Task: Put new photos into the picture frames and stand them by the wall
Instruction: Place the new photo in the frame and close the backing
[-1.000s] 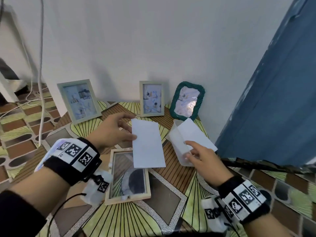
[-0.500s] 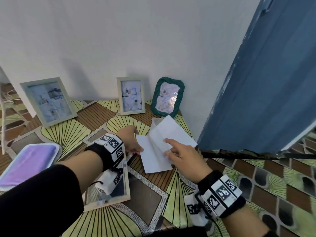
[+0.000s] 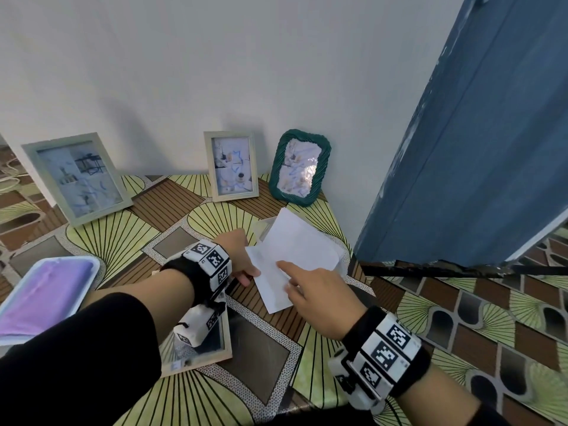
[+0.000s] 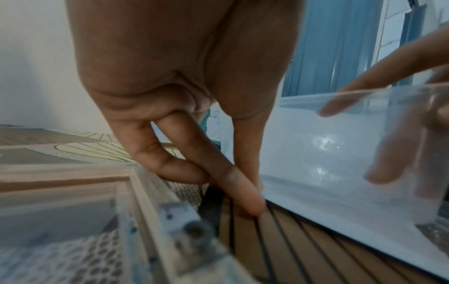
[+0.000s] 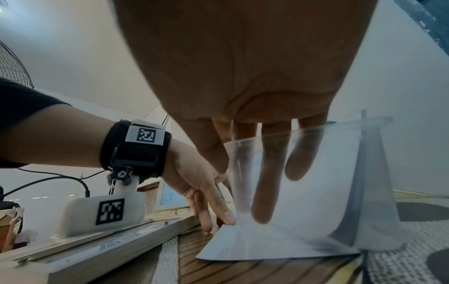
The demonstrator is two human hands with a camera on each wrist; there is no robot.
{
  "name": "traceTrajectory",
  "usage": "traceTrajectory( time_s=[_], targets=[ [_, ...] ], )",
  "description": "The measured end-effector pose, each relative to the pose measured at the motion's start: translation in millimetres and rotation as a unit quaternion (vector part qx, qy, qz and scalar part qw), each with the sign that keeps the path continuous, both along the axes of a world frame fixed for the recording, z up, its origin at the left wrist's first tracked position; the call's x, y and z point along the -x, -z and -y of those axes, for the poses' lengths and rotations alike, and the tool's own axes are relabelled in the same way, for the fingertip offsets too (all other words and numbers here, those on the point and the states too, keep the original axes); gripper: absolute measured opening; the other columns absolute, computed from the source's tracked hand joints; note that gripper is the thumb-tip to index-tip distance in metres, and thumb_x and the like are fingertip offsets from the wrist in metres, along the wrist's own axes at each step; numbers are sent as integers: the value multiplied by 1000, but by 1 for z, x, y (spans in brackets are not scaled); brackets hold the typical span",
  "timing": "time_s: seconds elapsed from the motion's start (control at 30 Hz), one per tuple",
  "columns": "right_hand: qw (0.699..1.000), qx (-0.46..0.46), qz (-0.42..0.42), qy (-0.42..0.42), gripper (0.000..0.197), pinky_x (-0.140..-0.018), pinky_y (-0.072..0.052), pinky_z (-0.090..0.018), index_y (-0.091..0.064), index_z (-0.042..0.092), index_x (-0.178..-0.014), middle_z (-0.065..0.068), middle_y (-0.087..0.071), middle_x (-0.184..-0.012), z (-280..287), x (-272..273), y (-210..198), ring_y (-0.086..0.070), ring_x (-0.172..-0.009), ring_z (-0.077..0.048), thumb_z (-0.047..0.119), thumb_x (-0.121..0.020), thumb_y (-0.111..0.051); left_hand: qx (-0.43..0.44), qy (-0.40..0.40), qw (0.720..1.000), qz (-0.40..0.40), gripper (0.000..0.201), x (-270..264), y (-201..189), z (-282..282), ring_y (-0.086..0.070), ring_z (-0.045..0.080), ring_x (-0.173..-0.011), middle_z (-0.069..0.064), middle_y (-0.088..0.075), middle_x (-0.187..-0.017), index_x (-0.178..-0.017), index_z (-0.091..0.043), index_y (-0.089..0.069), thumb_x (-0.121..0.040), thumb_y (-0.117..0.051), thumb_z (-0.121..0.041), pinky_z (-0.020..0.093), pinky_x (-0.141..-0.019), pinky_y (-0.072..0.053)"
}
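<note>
Straight-fingered, the left hand (image 3: 237, 256) is pinning the white sheet (image 3: 270, 299) by its left edge. The right hand (image 3: 313, 290), fingers spread, is propping the clear sleeve (image 5: 352, 163). The wooden frame (image 3: 199, 364) is lying left, beside the left hand.

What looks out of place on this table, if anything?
The wooden frame lies flat on the table, while three other frames stand against the wall. White sheets lie loose beside it. The blue door looks chipped along its bottom edge. Nothing is spilled.
</note>
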State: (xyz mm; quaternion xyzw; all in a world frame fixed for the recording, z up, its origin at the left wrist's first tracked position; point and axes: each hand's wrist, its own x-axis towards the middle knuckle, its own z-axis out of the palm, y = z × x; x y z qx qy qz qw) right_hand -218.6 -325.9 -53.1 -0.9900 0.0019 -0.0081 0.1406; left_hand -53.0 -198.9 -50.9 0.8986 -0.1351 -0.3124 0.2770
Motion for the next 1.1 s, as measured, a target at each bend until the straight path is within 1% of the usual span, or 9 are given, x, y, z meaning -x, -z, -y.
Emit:
traceTrajectory(
  time_s=[0.13, 0.3, 0.4, 0.5, 0.6, 0.7, 0.83, 0.9, 1.1],
  targets=[
    [1000, 20, 9, -12, 43, -81, -50, -44, -28, 30, -144, -6, -69, -102, -2, 1, 1, -62, -91, -31, 32, -102, -34, -14, 16, 1000, -7, 49, 2, -2, 0, -75, 24, -66, 14, -73, -89, -114, -7, -44, -80, -79, -6, 42, -69, -60],
    [1000, -23, -11, -16, 52, -85, -53, -44, -24, 30, -148, -3, -69, -113, -1, 0, 0, -64, -100, -27, 35, -100, -42, 70, -13, 995, 71, 44, -3, -20, -11, -74, 21, -71, 13, -63, -106, -132, -16, -45, -92, -55, 1, 44, -68, -62],
    [995, -102, -14, -5, 65, -89, -54, -39, -22, 36, -149, 4, -66, -118, 2, 0, -7, -63, -103, -15, 51, -94, -52, 148, -34, 976, 156, 36, 0, -30, -18, -65, 20, -93, 3, -63, -108, -134, -21, -52, -98, -50, -17, 33, -74, -54],
    [991, -125, 52, 12, 58, -86, -54, -29, -41, 36, -141, 13, -68, -105, 11, 1, -21, -62, -94, 0, 63, -90, -47, 239, -78, 962, 107, 40, 9, -33, -20, -56, 20, -112, 2, -55, -131, -139, -27, -50, -99, -53, -32, 36, -92, -49],
    [984, -101, 139, 55, 36, -79, -55, -26, -64, 30, -120, 15, -69, -90, 30, -2, -36, -62, -81, 2, 51, -93, -53, 287, -99, 951, 52, 50, 21, -26, -19, -51, 18, -120, -2, -45, -144, -144, -33, -44, -97, -59, -31, 35, -88, -52],
    [974, -55, 191, 106, 16, -75, -55, -28, -72, 24, -102, 11, -69, -85, 54, -10, -45, -61, -76, -5, 26, -92, -60, 323, -110, 940, 29, 57, 32, -16, -15, -53, 13, -114, -4, -40, -150, -146, -36, -40, -95, -63, -25, 24, -73, -49],
    [982, -36, 109, 151, 9, -72, -53, -31, -72, 23, -92, 8, -66, -82, 83, -22, -46, -61, -76, -12, 26, -90, -63, 329, -105, 938, 26, 69, 39, -6, -9, -45, 19, -130, -6, -35, -155, -150, -33, -34, -92, -68, -19, 28, -81, -51],
    [984, -67, 66, 154, 8, -71, -51, -27, -72, 24, -88, 9, -64, -79, 90, -26, -44, -60, -75, -11, 29, -90, -66, 322, -99, 941, 26, 73, 41, -2, -8, -45, 17, -127, -4, -40, -150, -150, -31, -34, -89, -71, -16, 24, -73, -51],
    [972, -152, 57, 168, 12, -73, -50, -23, -74, 18, -89, 5, -69, -81, 93, -31, -41, -64, -79, -11, 25, -92, -63, 279, -76, 956, 59, 82, 41, 2, -9, -49, 17, -126, -5, -39, -151, -152, -31, -29, -86, -74, -15, 41, -90, -55]
  ],
)
